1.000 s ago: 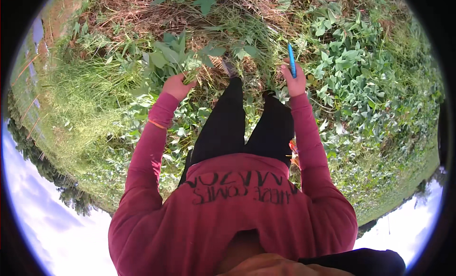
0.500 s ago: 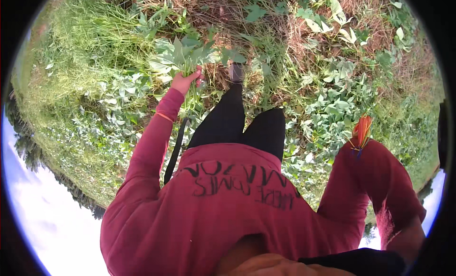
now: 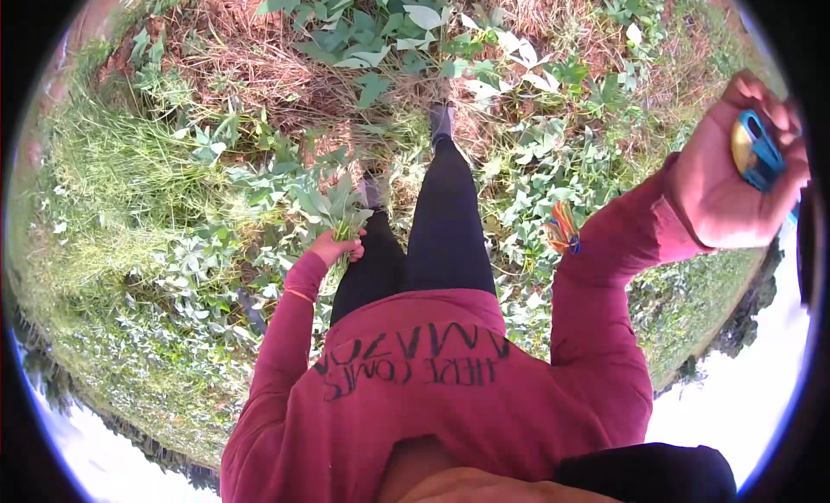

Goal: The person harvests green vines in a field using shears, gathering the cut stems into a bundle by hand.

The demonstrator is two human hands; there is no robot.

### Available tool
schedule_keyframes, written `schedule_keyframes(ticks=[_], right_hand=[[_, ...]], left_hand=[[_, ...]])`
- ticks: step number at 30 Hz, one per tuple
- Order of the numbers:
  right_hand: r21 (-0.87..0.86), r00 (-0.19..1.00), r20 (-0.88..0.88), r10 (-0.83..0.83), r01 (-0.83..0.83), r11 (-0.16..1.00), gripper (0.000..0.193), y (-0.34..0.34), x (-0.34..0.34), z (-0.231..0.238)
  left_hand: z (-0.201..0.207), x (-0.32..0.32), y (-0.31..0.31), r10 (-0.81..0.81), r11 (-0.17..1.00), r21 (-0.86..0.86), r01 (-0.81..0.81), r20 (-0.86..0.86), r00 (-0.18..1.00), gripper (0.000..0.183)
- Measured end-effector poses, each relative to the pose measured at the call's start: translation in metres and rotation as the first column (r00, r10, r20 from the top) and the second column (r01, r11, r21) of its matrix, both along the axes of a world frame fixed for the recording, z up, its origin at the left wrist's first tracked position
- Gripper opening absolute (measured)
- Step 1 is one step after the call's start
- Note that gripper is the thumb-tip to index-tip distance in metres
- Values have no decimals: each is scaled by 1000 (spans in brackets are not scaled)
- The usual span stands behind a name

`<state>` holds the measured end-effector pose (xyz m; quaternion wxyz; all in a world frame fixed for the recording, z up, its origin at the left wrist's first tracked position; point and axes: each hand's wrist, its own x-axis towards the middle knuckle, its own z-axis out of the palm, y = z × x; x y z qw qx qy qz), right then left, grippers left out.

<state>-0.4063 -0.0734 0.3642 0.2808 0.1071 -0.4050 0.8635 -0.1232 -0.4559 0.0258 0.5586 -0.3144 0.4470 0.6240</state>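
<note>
Up comes the right hand (image 3: 731,179), out of the folded-arm pose of half a second ago and into clear sight at the far right of the view, palm turned toward the camera! And look at the left hand (image 3: 339,246): it has drawn in closer to the body, beside the black trousers (image 3: 450,222), and the right foot has now stepped ahead of the left. Left fingers are closed round a bunch of leafy stems (image 3: 333,211), thumb laid across them, the pale green leaves fanning out just beyond the fingertips, the stems caught inside the grip. Over to the right fingers, curled about a blue-and-yellow tool (image 3: 757,153) that sits against the palm, its blue end, with an opening through it, showing among them; its exact kind I cannot tell. Well below and left of those fingers, a tuft of bright threads (image 3: 562,228) hangs by the maroon sleeve (image 3: 596,278). Back at the left fingers, an orange band (image 3: 300,294) circles the cuff just behind them, with long grass (image 3: 143,161) spreading out on their left. Ahead of them lies dry straw (image 3: 251,79), and farther on, a clump of broad green leaves (image 3: 372,40). One shoe (image 3: 370,192) is just beyond the left fingertips, to the right; the other (image 3: 442,122) is planted farther forward.
</note>
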Motion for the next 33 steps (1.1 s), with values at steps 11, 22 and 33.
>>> schedule_keyframes(ticks=[11, 22, 33], right_hand=[[692, 695, 662, -280, -424, 584, 24, -111, -183, -495], [903, 961, 230, 155, -270, 334, 28, -207, -330, -488], [532, 725, 626, 287, -666, 523, 29, -155, -136, -418]], left_hand=[[-40, -53, 48, 123, 882, -443, -163, -117, 985, 23], [14, -80, 107, 291, 788, -497, -363, -220, 931, 30], [36, -165, 50, 824, 297, -241, -924, -425, 376, 32]])
